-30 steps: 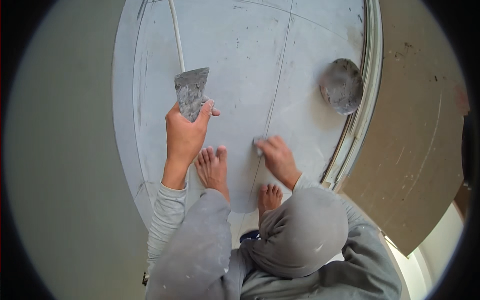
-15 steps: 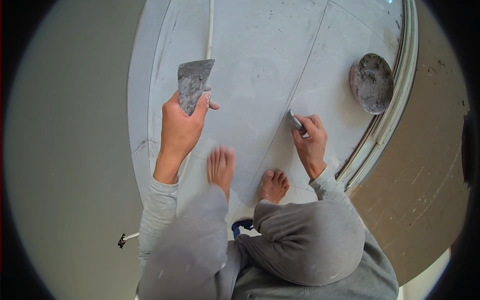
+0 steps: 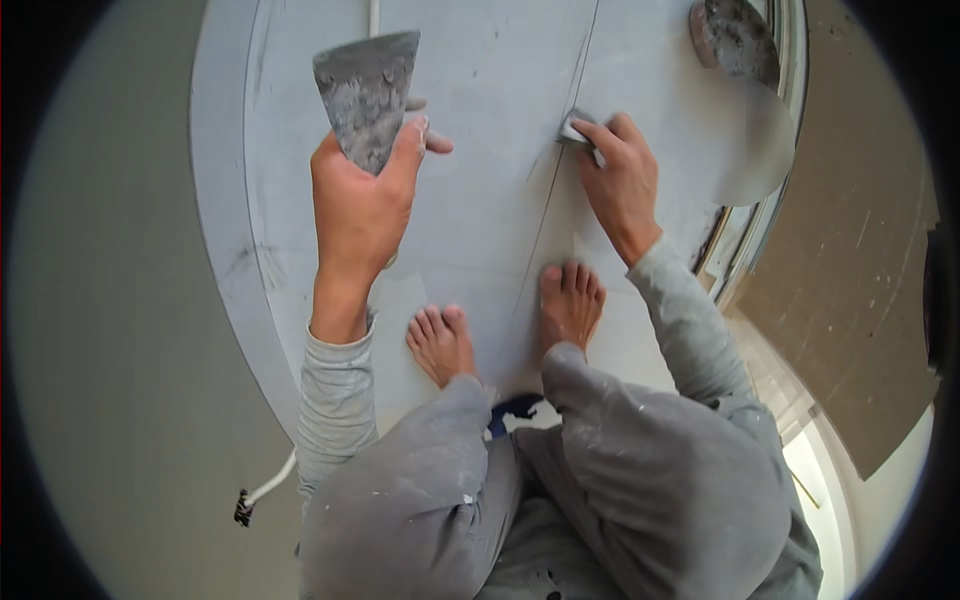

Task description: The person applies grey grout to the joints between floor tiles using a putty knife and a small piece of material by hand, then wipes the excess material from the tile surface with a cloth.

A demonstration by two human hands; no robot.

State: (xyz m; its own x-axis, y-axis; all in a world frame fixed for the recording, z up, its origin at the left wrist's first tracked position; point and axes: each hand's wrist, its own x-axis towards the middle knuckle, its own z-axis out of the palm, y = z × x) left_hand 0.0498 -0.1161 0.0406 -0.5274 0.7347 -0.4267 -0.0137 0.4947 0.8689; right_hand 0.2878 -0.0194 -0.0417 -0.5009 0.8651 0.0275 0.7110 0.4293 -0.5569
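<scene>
My left hand is closed around a wide putty knife, its flared blade pointing away from me and caked with grey filler. Pale smears mark the thumb and fingertips. Farther right, my right hand grips a small scraper, mostly hidden by the fingers. The scraper's grey blade lies over a dark joint line running across the pale board surface. Whether the blade presses on the board, I cannot tell. A round bowl with grey filler inside stands at the far right, partly cut off by the frame.
My bare feet stand on the pale surface, with a dark blue object behind them. A blurred pale round patch covers part of the right side. Rails border a brown panel. A white cable ends at lower left.
Both hands have moved farther away over the board, the right with its scraper along the joint line. My feet have shifted. The bowl appears higher in view, and a blurred round patch has appeared.
</scene>
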